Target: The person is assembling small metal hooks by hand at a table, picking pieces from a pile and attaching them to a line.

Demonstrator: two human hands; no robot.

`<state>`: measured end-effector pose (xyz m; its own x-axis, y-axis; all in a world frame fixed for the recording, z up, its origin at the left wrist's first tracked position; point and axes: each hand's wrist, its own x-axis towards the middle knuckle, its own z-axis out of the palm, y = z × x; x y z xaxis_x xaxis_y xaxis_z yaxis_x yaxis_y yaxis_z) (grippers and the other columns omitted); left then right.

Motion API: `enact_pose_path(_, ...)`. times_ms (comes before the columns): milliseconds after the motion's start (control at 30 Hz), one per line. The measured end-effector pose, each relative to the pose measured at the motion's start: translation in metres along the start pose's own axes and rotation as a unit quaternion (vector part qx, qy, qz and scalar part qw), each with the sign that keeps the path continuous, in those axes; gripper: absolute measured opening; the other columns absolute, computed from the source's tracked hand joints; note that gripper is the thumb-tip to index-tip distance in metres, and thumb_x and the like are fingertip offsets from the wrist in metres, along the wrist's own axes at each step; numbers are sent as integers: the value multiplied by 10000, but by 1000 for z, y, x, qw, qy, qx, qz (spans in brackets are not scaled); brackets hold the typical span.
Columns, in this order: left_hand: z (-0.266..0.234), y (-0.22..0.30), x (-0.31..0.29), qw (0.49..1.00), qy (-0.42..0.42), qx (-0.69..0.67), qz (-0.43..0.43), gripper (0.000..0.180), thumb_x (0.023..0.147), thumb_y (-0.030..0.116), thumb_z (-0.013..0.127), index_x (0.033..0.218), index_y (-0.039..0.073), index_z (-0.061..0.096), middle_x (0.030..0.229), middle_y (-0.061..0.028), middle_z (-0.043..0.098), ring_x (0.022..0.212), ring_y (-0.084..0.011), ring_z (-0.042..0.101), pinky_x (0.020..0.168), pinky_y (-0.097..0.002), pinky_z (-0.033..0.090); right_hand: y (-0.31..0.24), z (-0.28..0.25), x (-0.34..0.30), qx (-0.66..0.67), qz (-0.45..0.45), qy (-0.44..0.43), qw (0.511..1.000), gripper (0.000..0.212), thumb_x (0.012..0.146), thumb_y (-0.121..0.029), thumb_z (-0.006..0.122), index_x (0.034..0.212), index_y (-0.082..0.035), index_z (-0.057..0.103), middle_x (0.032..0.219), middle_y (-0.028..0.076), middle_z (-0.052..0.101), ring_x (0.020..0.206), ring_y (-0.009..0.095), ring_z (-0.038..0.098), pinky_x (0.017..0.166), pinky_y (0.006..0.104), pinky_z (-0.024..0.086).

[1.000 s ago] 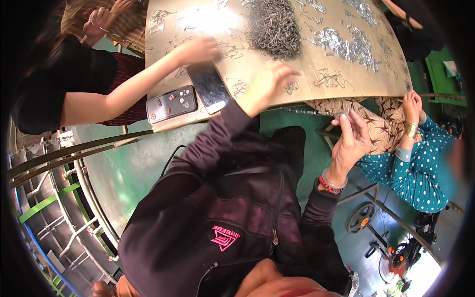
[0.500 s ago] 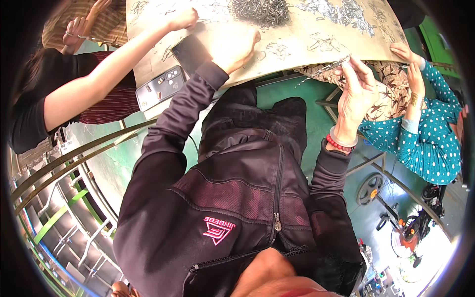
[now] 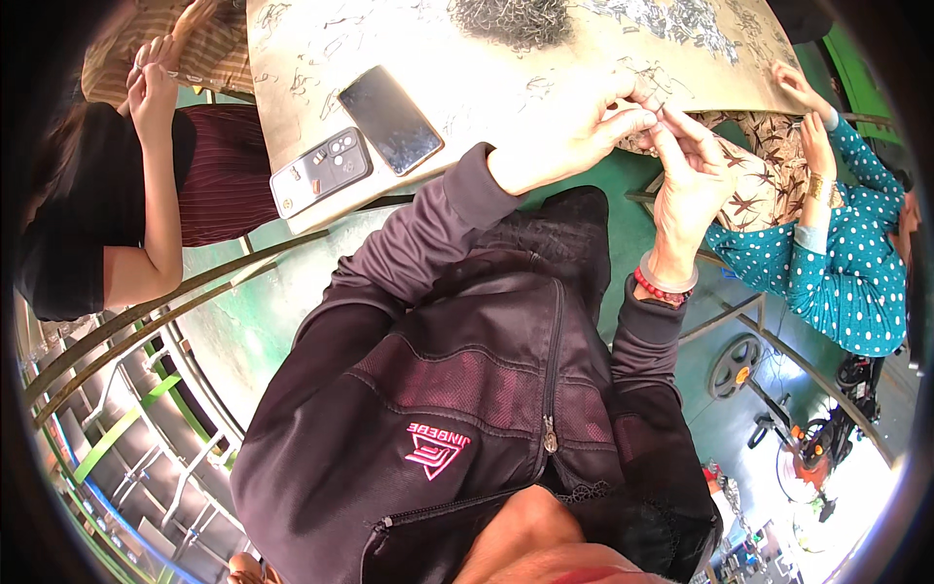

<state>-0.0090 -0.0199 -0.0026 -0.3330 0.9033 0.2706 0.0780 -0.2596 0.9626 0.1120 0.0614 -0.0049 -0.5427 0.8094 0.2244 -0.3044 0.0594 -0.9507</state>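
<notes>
Tiny part [image 3: 662, 109] pinched at the table's [image 3: 467, 109] near edge.
Left hand [image 3: 579, 141] and right hand [image 3: 693, 187] meet there, fingertips seemingly closed on the part, mostly hidden, right of the table's middle. It looks thin, probably light, stiff and easily dropped; its ends, between thumb and forefinger, seem the best hold.

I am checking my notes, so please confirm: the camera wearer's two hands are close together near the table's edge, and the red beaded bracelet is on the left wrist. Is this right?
Not quite: the head view shows the red beaded bracelet on the right wrist. The left hand and right hand are indeed close together near the table's edge.
</notes>
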Motion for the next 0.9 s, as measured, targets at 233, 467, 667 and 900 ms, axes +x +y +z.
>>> enact_pose_path(233,6,-32,2,994,102,28,22,82,858,46,548,906,-6,590,765,-77,612,706,-124,604,618,-260,488,3,-2,1,-50,17,-40,998,212,759,128,603,960,64,622,921,117,623,723,153,607,651,248,517)
enact_pose_path(467,0,-8,-1,992,112,55,11,73,848,58,586,909,16,584,820,-57,620,808,-134,590,726,-256,469,37,-40,92,-150,69,-8,986,221,862,-44,564,1064,30,615,861,123,644,699,147,602,640,239,495)
enact_pose_path(667,4,-12,1,995,91,45,5,62,847,12,569,906,-3,579,818,-76,631,796,-151,621,717,-271,486,137,-58,195,-513,-352,-197,757,232,749,-2,557,955,-69,640,871,156,586,824,312,571,736,367,473)
enact_pose_path(900,-13,-20,2,997,80,-7,9,120,828,76,607,934,19,604,825,-70,656,795,-130,636,713,-265,492,160,-85,197,-538,-279,-282,744,408,886,-209,515,1247,-32,447,1194,161,501,1092,279,462,945,357,366)
